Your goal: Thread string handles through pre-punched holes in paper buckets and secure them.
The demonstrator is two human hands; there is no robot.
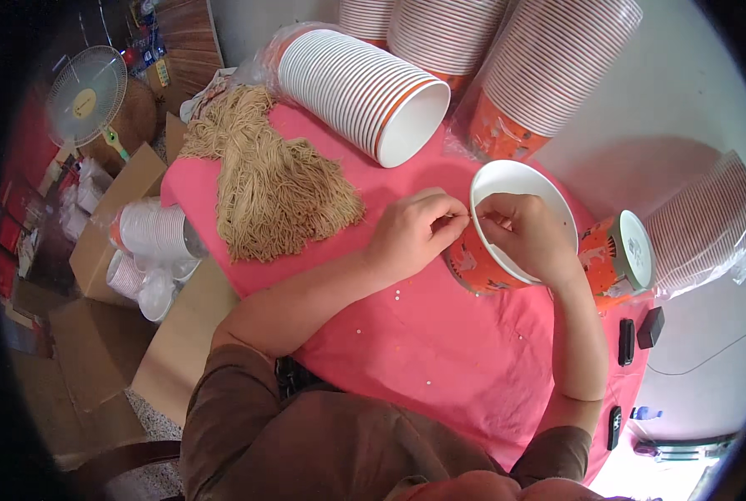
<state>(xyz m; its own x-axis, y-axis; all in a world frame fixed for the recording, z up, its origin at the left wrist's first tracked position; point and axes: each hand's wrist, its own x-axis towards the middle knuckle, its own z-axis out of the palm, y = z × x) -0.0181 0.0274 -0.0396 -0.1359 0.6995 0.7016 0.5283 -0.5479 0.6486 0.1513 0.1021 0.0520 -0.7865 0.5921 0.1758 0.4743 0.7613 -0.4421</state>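
An orange printed paper bucket with a white inside stands on the pink-covered table, its mouth tipped somewhat toward me. At the left of its rim, on the outside, my left hand is closed in a pinch. My right hand reaches over the near right of the rim, its fingers bent together just inside the wall, close to the left fingertips. What either pinch holds is too small to make out. A thick bundle of tan strings lies to the left of my hands.
A stack of white-rimmed paper buckets lies behind the strings. Taller wrapped stacks stand at the back. Right of the bucket are another orange bucket on its side and a wrapped stack. Cardboard boxes sit on the floor at left.
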